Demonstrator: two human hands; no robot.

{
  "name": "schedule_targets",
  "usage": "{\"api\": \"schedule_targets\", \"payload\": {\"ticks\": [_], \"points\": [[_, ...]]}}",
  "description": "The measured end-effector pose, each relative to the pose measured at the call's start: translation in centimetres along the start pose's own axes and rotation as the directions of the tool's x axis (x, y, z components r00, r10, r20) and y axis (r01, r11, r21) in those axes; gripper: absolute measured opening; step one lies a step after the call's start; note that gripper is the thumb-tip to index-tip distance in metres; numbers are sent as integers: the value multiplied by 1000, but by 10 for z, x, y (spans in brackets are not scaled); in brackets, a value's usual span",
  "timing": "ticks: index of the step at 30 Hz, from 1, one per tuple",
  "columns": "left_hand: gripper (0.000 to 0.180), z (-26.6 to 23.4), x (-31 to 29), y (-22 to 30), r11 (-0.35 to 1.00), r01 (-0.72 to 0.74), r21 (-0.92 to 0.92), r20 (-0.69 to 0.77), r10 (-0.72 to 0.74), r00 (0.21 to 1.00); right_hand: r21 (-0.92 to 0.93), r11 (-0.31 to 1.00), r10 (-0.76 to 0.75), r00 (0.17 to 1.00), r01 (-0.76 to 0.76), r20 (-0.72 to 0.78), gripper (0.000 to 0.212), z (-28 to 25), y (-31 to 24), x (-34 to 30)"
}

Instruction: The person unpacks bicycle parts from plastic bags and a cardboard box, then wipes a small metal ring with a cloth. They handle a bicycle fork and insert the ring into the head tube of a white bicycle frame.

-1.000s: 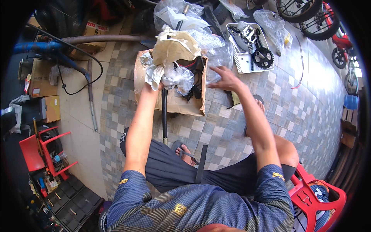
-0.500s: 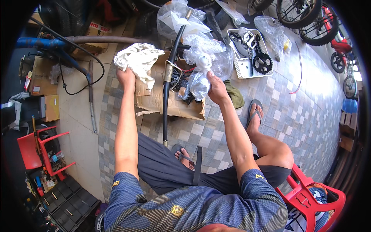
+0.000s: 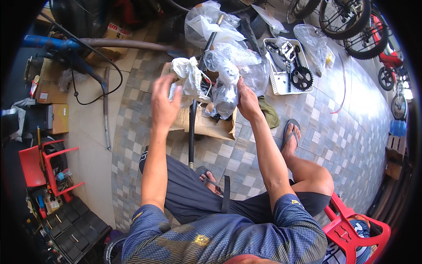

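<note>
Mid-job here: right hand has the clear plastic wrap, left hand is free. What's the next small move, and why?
Probably bring the open left hand onto the white wrapping and peel it off: it bunches around the black tube, while the right hand already grips the clear plastic bag.

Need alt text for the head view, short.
Seated person's right hand grips a clear crumpled plastic bag above a flat brown cardboard sheet; the open left hand is beside white wrapping on a black tube.
</note>
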State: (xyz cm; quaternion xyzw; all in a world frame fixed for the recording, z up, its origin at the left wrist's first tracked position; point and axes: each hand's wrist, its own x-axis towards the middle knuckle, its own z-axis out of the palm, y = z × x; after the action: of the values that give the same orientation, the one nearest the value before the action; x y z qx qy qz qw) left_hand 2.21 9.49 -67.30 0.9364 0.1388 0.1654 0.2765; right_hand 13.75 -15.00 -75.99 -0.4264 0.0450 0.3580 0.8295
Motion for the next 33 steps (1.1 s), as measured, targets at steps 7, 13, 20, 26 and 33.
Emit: {"api": "schedule_targets", "payload": {"ticks": [7,13,20,26,33], "points": [[47,45,-6,61,841,53,-539,105,5,994,-182,982,-33,997,45,71,45,30,7,-9],[16,73,5,13,647,198,-736,200,-71,977,-478,878,3,997,33,74,37,31,26,-6],[13,86,4,-4,369,303,-879,250,-185,950,-451,892,66,993,-13,103,30,27,23,0],[12,80,-2,-6,489,304,-818,291,-106,951,-565,736,-328,926,373,185,32,30,-7,2],[14,75,5,4,582,168,-796,188,-26,982,-577,771,-66,935,269,348,62,36,-32,-5]]}}
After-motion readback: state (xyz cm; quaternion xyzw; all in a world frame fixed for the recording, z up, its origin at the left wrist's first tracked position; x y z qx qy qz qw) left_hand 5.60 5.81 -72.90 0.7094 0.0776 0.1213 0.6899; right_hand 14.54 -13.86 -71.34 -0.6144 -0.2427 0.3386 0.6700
